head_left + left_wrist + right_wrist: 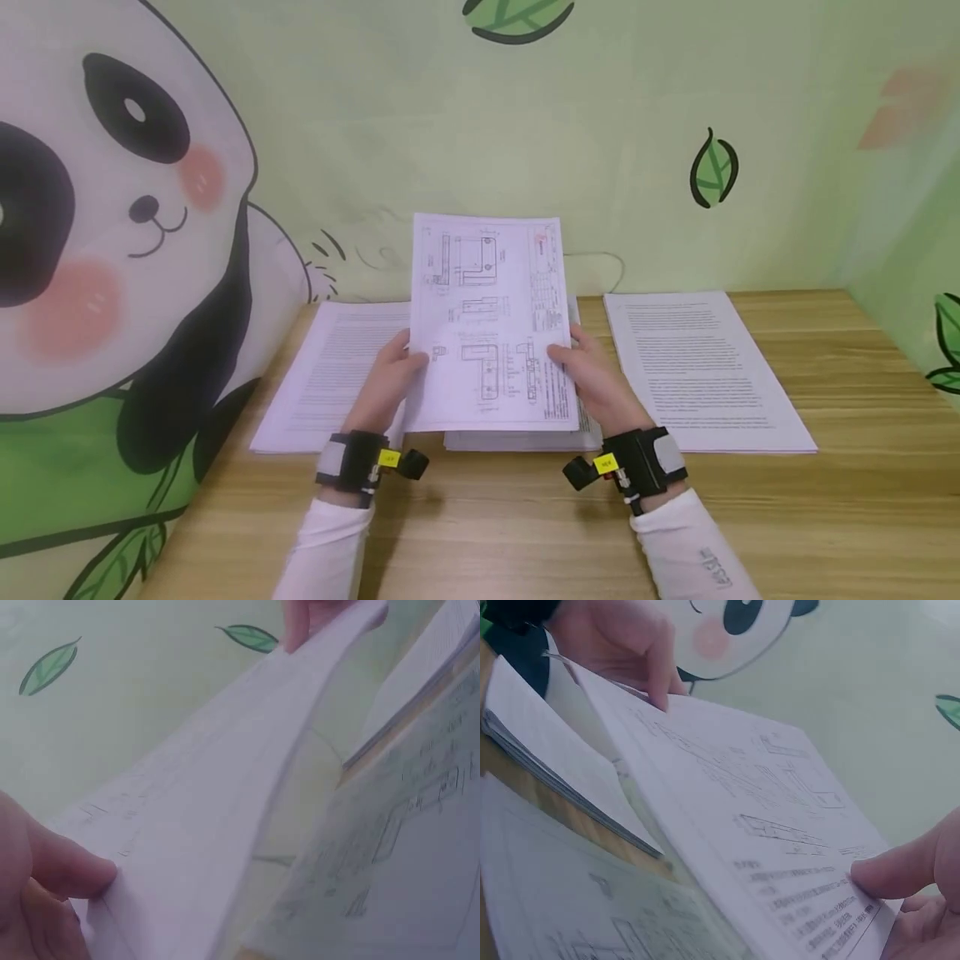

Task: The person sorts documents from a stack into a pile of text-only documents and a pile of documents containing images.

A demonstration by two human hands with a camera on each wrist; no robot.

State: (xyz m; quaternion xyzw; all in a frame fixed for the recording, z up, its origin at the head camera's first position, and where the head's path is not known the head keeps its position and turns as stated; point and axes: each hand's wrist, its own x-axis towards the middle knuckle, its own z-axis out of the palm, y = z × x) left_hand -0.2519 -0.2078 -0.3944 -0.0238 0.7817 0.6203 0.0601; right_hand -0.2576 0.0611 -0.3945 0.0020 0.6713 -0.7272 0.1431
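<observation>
Both hands hold up a white sheaf of paper (491,325) printed with technical drawings of L-shaped parts. My left hand (386,375) grips its left edge, thumb on top and fingers behind. At the right edge my right hand (600,379) pinches it the same way, its thumb (892,870) lying over printed lines in the right wrist view. The sheaf is tilted and raised above the table. Beneath it, a middle stack of drawings (517,441) is mostly hidden; the left wrist view shows a drawing on its top sheet (420,862).
On the wooden table (495,533), a stack of text pages (322,375) lies at the left and another text stack (697,375) at the right. A fabric wall with a panda (150,208) and leaves stands behind. A thin cable (618,262) runs along the wall.
</observation>
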